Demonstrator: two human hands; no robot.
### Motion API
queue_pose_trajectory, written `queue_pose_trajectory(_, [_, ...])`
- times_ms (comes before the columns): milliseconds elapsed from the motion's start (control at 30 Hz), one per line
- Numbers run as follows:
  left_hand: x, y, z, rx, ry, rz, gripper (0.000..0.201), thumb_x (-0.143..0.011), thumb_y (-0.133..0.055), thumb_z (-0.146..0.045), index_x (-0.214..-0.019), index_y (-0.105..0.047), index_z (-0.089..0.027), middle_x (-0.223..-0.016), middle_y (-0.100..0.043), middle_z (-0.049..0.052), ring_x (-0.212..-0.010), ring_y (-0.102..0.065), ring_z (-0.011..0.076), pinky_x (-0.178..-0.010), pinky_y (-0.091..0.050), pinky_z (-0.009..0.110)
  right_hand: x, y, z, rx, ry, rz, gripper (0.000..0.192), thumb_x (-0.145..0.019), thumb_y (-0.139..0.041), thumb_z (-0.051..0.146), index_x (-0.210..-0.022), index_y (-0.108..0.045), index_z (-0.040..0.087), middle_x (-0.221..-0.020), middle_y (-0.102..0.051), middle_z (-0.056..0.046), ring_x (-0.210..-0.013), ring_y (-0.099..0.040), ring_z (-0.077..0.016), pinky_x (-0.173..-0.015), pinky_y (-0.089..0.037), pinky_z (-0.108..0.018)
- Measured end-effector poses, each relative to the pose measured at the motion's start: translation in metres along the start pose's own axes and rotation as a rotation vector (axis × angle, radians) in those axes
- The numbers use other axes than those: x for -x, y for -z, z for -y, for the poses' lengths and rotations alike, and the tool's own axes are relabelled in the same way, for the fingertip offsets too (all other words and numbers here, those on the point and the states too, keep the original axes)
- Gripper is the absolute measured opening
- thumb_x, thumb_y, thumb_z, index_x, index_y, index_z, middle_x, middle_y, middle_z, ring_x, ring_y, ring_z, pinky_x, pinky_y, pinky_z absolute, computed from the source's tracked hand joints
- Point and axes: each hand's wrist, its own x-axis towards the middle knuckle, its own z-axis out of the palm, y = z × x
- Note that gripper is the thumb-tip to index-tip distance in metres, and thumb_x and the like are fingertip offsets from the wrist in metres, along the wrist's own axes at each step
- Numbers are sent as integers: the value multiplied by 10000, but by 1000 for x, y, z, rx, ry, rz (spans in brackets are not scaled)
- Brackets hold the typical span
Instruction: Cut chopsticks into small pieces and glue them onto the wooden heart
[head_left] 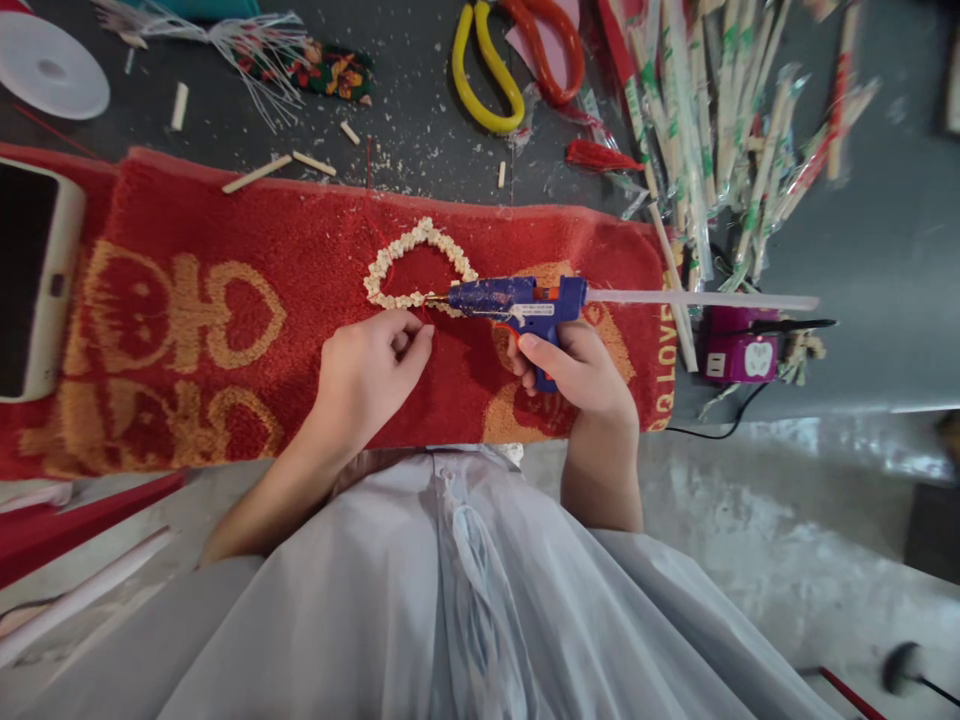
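Note:
A heart-like ring of small cream pieces (381, 268) lies on a folded red towel (322, 230). My right hand (574, 365) is wrapped round the grip of a blue hot glue gun (517, 300), a finger at its orange trigger. The gun points left, its metal nozzle at the ring's lower edge. A long translucent glue stick (705, 298) sticks out of its back. Just below the ring, my left hand (371, 370) is closed in a pinch, with what looks like thin red thread at its fingertips. The inside of that pinch is mostly hidden.
Yellow-and-orange-handled scissors (487, 75), a red tassel (604, 155) and wrapped wooden chopsticks (697, 130) lie behind the towel. Short stick pieces (256, 174) and crumbs are scattered there. A purple power socket block (739, 345) stands right; a phone (37, 280) and white spool (52, 65) are left.

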Motion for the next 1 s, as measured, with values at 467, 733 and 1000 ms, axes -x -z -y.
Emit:
queue_pose_trajectory(467, [0, 1, -2, 11, 10, 11, 241, -860, -528, -381, -804, -682, -204, -631, -632, -16, -558, -518, 107, -573, -339, 244, 2, 0, 1, 18, 14, 1, 447, -802, -639, 587, -692, -641, 154, -564, -624, 7, -439, -564, -63, -408, -450, -157])
queue_pose_trajectory(733, [-1, 1, -3, -2, 9, 10, 234, -859, -528, -379, -799, -676, -208, -615, -615, -27, -544, -508, 102, -566, -334, 243, 1, 0, -1, 37, 42, 18, 433, -838, -608, 567, -691, -623, 159, -567, -619, 11, -443, -563, -60, -422, -448, -160])
queue_pose_trajectory(1000, [0, 1, -2, 1, 14, 12, 234, -855, -528, -385, -799, -671, -208, -624, -623, -22, -553, -518, 107, -571, -339, 246, 0, 0, 2, 74, 22, 21, 449, -839, -596, 570, -653, -595, 161, -559, -615, 7, -441, -559, -62, -419, -436, -161])
